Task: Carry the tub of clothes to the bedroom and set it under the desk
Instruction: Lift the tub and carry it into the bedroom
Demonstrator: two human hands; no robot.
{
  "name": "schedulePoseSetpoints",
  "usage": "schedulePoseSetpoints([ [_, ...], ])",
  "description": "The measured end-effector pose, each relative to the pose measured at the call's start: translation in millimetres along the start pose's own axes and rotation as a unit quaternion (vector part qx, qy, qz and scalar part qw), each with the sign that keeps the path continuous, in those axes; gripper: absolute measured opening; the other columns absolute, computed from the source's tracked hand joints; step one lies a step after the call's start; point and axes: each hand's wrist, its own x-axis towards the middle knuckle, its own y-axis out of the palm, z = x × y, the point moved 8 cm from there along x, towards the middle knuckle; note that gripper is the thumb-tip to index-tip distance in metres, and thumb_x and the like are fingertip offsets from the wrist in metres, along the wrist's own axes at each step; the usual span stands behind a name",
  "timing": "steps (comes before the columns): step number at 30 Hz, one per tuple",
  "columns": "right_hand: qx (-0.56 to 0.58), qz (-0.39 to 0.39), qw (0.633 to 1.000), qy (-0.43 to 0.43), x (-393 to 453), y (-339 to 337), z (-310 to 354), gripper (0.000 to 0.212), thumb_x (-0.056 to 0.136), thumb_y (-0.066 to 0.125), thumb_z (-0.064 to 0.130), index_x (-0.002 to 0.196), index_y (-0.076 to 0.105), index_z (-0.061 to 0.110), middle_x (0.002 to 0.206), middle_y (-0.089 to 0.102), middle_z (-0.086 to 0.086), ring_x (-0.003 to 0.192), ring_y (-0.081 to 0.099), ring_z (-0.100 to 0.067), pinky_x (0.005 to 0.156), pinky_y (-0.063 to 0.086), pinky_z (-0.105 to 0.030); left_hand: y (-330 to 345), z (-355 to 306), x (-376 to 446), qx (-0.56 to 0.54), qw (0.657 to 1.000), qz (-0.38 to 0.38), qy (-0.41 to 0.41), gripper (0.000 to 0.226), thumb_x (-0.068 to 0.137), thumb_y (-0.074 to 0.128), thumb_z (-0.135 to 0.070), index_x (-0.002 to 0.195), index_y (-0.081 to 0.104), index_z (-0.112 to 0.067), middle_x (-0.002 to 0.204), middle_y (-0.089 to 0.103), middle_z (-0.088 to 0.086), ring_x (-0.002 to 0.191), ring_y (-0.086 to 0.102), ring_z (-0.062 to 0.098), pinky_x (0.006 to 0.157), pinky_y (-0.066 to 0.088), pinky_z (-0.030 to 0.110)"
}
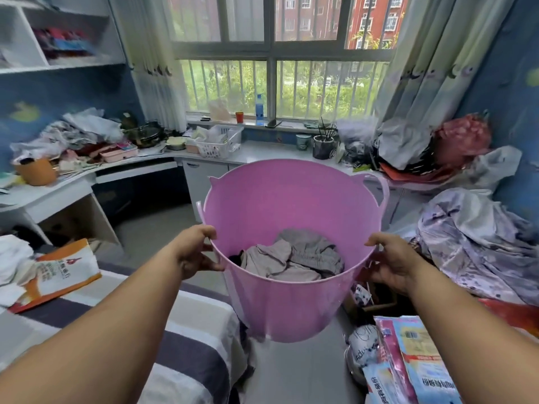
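Here the bed (180,330) with its striped cover fills the lower left, and the white desk (140,170) runs under the window, crowded with a white basket (218,144) and an orange pot (36,172). The pink tub (280,301) hangs in mid-air between bed and desk, held up off the floor. Grey clothes (294,258) lie in its bottom. The left hand (195,252) grips the near rim on one side; the right hand (390,263) grips the opposite rim, fingers curled over it.
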Motion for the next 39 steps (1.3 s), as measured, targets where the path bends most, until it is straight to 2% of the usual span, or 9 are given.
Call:
schedulePoseSetpoints([
  [3, -0.016, 0.010, 1.000, 0.004, 32.6, -3.1, 20.1, 0.030, 0.084, 0.052, 0.012, 0.109, 0.058, -0.002, 0.091, 0.049, -0.018, 0.073, 0.054, -0.036, 0.078, 0.055, -0.055, 12.6, -10.8, 22.1, -0.006, 1.000, -0.008, -0.001, 0.050, 0.088, 0.050, -0.009, 0.138, 0.051, -0.004, 0.118, 0.057, 0.027, 0.055, 0.066, 0.041, 0.053, 0.064, 0.041],
  [7, -0.023, 0.020, 1.000, 0.001, 71.7, -2.0, 45.0, 0.024, 0.081, 0.052, 0.012, 0.101, 0.059, 0.001, 0.082, 0.050, -0.017, 0.069, 0.053, -0.035, 0.087, 0.053, -0.062, 23.4, -25.9, 48.8, -0.012, 1.000, -0.018, -0.006, 0.049, 0.090, 0.049, -0.009, 0.138, 0.051, -0.004, 0.118, 0.057, 0.027, 0.062, 0.066, 0.042, 0.053, 0.065, 0.042],
  [11, -0.035, 0.028, 0.999, 0.003, 110.2, 4.2, 63.9, 0.035, 0.080, 0.053, 0.011, 0.112, 0.060, 0.001, 0.101, 0.052, -0.020, 0.090, 0.052, -0.040, 0.102, 0.045, -0.073, 23.2, -42.2, 80.0, -0.018, 0.999, -0.031, -0.007, 0.048, 0.090, 0.050, -0.009, 0.137, 0.053, -0.003, 0.117, 0.058, 0.027, 0.067, 0.066, 0.043, 0.054, 0.065, 0.043],
  [15, -0.038, 0.040, 0.998, 0.002, 149.9, 17.5, 77.4, 0.036, 0.077, 0.056, 0.011, 0.111, 0.062, 0.002, 0.099, 0.051, -0.019, 0.086, 0.055, -0.041, 0.094, 0.050, -0.074, 15.4, -56.4, 113.0, -0.026, 0.999, -0.045, -0.008, 0.044, 0.090, 0.050, -0.008, 0.133, 0.057, -0.003, 0.118, 0.058, 0.026, 0.076, 0.065, 0.044, 0.050, 0.062, 0.040],
  [18, -0.033, 0.048, 0.998, 0.007, 185.0, 32.4, 88.8, 0.040, 0.075, 0.058, 0.012, 0.114, 0.061, 0.004, 0.102, 0.053, -0.020, 0.086, 0.059, -0.043, 0.080, 0.059, -0.065, 6.5, -68.8, 143.0, -0.026, 0.998, -0.048, -0.008, 0.044, 0.090, 0.050, -0.008, 0.133, 0.057, -0.004, 0.118, 0.060, 0.026, 0.074, 0.066, 0.045, 0.051, 0.062, 0.040],
  [22, -0.036, 0.052, 0.998, 0.007, 231.4, 51.7, 103.3, 0.058, 0.073, 0.060, 0.012, 0.130, 0.058, 0.002, 0.114, 0.050, -0.021, 0.097, 0.056, -0.045, 0.089, 0.055, -0.069, -5.9, -85.4, 184.8, -0.029, 0.998, -0.052, -0.012, 0.044, 0.089, 0.051, -0.008, 0.133, 0.058, -0.004, 0.115, 0.062, 0.025, 0.070, 0.067, 0.044, 0.051, 0.062, 0.041],
  [30, -0.041, 0.066, 0.997, -0.004, 315.3, 96.6, 141.3, 0.049, 0.074, 0.059, 0.013, 0.123, 0.061, 0.007, 0.100, 0.059, -0.020, 0.068, 0.069, -0.040, 0.063, 0.061, -0.051, -33.3, -131.6, 263.8, -0.029, 0.997, -0.073, -0.011, 0.045, 0.090, 0.051, -0.009, 0.134, 0.057, -0.004, 0.117, 0.060, 0.025, 0.081, 0.065, 0.045, 0.048, 0.061, 0.039],
  [33, -0.033, 0.076, 0.997, -0.002, 338.7, 107.3, 150.6, 0.048, 0.074, 0.058, 0.013, 0.122, 0.062, 0.008, 0.097, 0.059, -0.018, 0.059, 0.072, -0.037, 0.064, 0.061, -0.053, -36.7, -144.1, 283.7, -0.030, 0.997, -0.076, -0.005, 0.044, 0.090, 0.051, -0.009, 0.133, 0.058, -0.004, 0.118, 0.061, 0.026, 0.085, 0.065, 0.045, 0.049, 0.061, 0.038],
  [39, -0.051, 0.102, 0.994, 0.001, 384.4, 121.7, 175.6, 0.056, 0.076, 0.057, 0.012, 0.132, 0.059, 0.007, 0.113, 0.058, -0.022, 0.083, 0.068, -0.045, 0.077, 0.061, -0.063, -39.7, -159.0, 312.2, -0.037, 0.994, -0.099, -0.009, 0.044, 0.089, 0.051, -0.009, 0.132, 0.058, -0.002, 0.113, 0.061, 0.026, 0.076, 0.065, 0.044, 0.048, 0.060, 0.038],
])
